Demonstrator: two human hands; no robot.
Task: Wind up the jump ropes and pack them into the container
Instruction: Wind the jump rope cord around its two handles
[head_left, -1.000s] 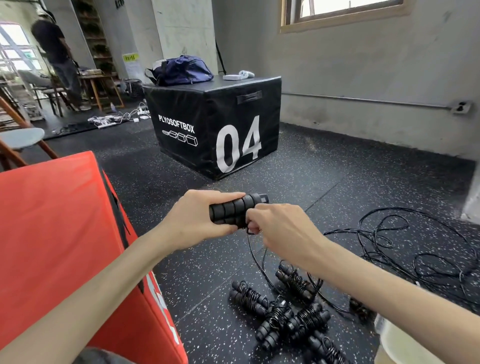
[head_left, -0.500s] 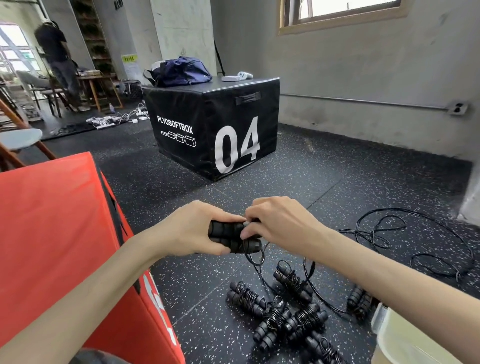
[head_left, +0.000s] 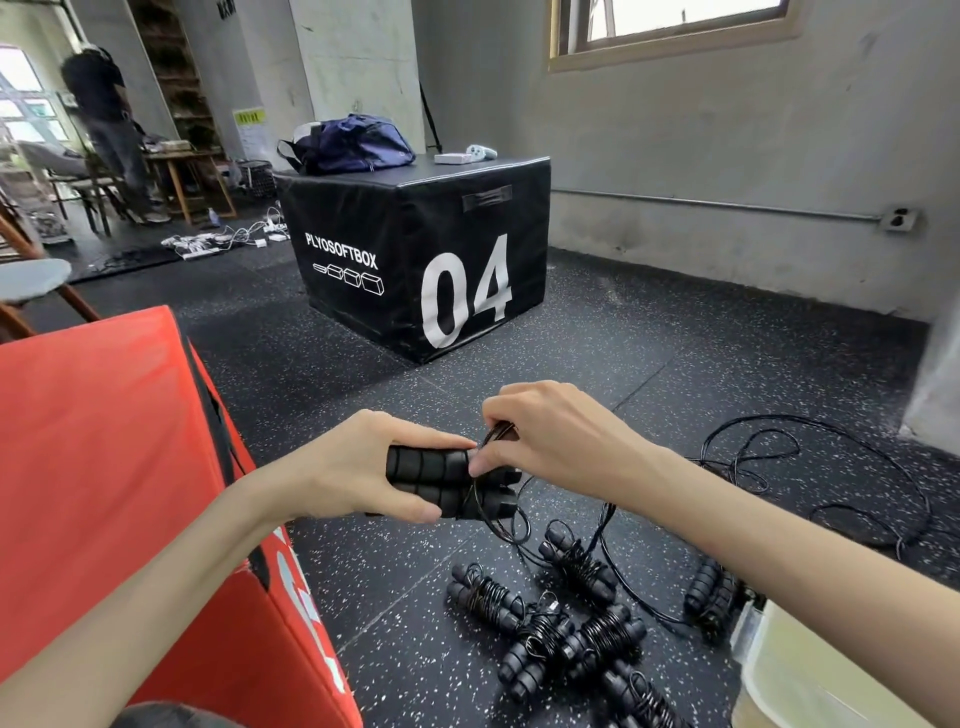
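Note:
My left hand (head_left: 358, 467) grips two black foam jump rope handles (head_left: 431, 475) held side by side above the floor. My right hand (head_left: 550, 436) pinches the thin black cord (head_left: 493, 514) at the handles' right end, where it loops around them. The rest of that cord trails down to a loose tangle (head_left: 810, 478) on the floor at the right. Several wound-up jump ropes (head_left: 561, 629) lie in a pile below my hands. A pale translucent container (head_left: 810, 675) shows at the bottom right corner, partly behind my right forearm.
A red padded box (head_left: 104, 467) stands close on my left. A black plyo box (head_left: 421, 260) marked 04 stands ahead with a blue bag (head_left: 353, 145) on it. Another unwound pair of handles (head_left: 711, 592) lies by the container. A person stands far back left.
The handles have dropped lower and turned level. My right hand moved from the cord below the handles to over their right end, carrying the cord around them.

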